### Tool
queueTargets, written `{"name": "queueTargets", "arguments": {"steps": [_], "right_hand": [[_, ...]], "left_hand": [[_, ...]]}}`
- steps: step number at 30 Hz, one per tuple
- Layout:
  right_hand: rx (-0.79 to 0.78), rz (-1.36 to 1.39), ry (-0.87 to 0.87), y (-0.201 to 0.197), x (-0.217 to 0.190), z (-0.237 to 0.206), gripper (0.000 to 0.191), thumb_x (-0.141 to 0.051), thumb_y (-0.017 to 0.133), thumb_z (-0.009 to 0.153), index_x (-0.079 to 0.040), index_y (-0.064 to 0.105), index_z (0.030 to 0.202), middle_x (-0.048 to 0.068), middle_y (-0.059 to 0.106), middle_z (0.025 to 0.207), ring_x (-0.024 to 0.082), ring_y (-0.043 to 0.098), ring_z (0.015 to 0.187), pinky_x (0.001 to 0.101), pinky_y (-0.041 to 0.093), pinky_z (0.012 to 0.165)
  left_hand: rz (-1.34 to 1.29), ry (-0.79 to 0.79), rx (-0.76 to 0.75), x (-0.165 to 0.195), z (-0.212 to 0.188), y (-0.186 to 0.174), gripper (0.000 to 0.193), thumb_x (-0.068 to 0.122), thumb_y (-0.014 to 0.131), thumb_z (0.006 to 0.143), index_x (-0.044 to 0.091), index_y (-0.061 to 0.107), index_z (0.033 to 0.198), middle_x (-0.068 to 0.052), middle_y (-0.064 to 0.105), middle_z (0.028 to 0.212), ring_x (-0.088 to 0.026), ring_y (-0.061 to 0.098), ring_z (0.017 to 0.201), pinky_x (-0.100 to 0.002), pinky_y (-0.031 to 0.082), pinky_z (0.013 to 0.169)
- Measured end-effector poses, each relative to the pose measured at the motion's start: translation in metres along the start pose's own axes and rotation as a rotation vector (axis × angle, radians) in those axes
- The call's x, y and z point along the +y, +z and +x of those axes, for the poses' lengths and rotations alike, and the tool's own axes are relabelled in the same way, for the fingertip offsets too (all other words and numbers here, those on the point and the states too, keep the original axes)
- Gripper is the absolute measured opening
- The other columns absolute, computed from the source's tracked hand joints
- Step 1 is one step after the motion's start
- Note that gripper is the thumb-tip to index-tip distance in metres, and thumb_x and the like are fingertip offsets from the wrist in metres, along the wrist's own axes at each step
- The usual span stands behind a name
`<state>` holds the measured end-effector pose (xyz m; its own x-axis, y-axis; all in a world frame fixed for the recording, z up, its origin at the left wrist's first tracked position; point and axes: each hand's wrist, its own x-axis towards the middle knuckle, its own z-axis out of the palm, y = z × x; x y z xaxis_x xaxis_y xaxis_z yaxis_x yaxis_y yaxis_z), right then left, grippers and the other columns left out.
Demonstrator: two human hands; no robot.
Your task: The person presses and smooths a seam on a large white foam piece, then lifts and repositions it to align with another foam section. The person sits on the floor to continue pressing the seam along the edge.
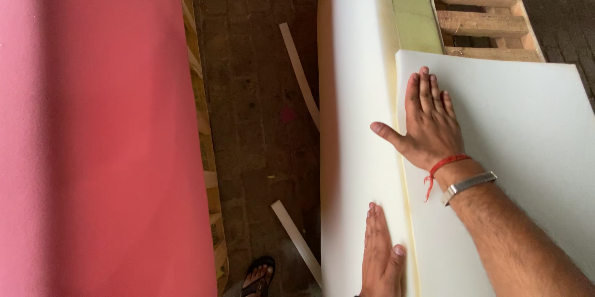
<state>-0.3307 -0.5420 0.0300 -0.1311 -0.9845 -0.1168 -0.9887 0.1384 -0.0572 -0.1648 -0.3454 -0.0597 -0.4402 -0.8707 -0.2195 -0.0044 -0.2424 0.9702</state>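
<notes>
a broad pink foam sheet (pixel 93 130) fills the left, standing apart across the dark brick floor (pixel 254 105). the large white foam block (pixel 356 117) lies on a slatted wooden frame (pixel 480 21), with a thinner white foam sheet (pixel 520 142) laid on top, its edge near the block's upper corner. the step in hand appears to be seating this sheet. the right hand (pixel 431 117) rests flat, fingers extended, on the sheet near its edge, grasping nothing. the left hand (pixel 381 253) presses flat against the block's side face, also gripping nothing. next move likely calls for even pressure along the seam.
</notes>
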Motion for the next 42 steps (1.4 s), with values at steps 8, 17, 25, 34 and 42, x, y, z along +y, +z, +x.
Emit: {"name": "queueTargets", "arguments": {"steps": [8,17,25,34,42], "right_hand": [[-0.010,0.007,0.014,0.007,0.008,0.033,0.124,-0.092,0.031,0.080,-0.003,0.000,0.162,0.018,-0.001,0.171,0.030,-0.001,0.157,0.0477,0.001,0.126],[-0.170,-0.030,0.008,0.001,0.006,0.047,0.117,-0.090,0.027,0.081,-0.009,0.001,0.162,0.012,-0.006,0.171,0.025,-0.007,0.157,0.0446,-0.003,0.125],[-0.055,-0.063,-0.059,0.006,0.019,0.073,0.120,-0.091,0.029,0.083,-0.002,0.005,0.161,0.019,-0.001,0.169,0.029,-0.003,0.157,0.0449,-0.001,0.125],[-0.103,-0.152,-0.134,0.015,0.021,0.079,0.122,-0.093,0.026,0.081,-0.002,0.010,0.160,0.019,0.007,0.168,0.030,0.004,0.155,0.0461,0.002,0.124],[-0.057,-0.133,-0.113,0.021,0.019,0.079,0.122,-0.093,0.027,0.082,-0.001,0.009,0.160,0.020,0.004,0.170,0.030,0.001,0.157,0.0459,0.001,0.125]], "left_hand": [[0.050,0.095,0.074,-0.042,0.004,0.013,0.095,0.065,0.022,0.105,-0.011,0.016,0.161,-0.036,0.018,0.170,-0.047,0.012,0.161,-0.054,0.010,0.128],[-0.028,0.015,0.043,0.016,0.057,-0.013,0.086,0.058,0.015,0.104,-0.003,0.008,0.163,-0.024,0.004,0.175,-0.038,-0.001,0.163,-0.049,0.004,0.128],[0.019,0.035,-0.003,0.026,0.076,-0.021,0.080,0.054,0.017,0.105,0.001,0.007,0.164,-0.020,0.004,0.176,-0.036,0.001,0.163,-0.046,0.008,0.129],[0.046,0.058,0.049,0.025,0.076,-0.020,0.081,0.053,0.021,0.106,-0.003,0.009,0.164,-0.025,0.008,0.175,-0.039,0.004,0.163,-0.048,0.008,0.129],[0.017,-0.008,-0.070,0.025,0.072,-0.032,0.086,0.060,0.019,0.104,-0.001,0.005,0.164,-0.022,0.002,0.176,-0.035,-0.001,0.163,-0.046,0.007,0.129]]}}
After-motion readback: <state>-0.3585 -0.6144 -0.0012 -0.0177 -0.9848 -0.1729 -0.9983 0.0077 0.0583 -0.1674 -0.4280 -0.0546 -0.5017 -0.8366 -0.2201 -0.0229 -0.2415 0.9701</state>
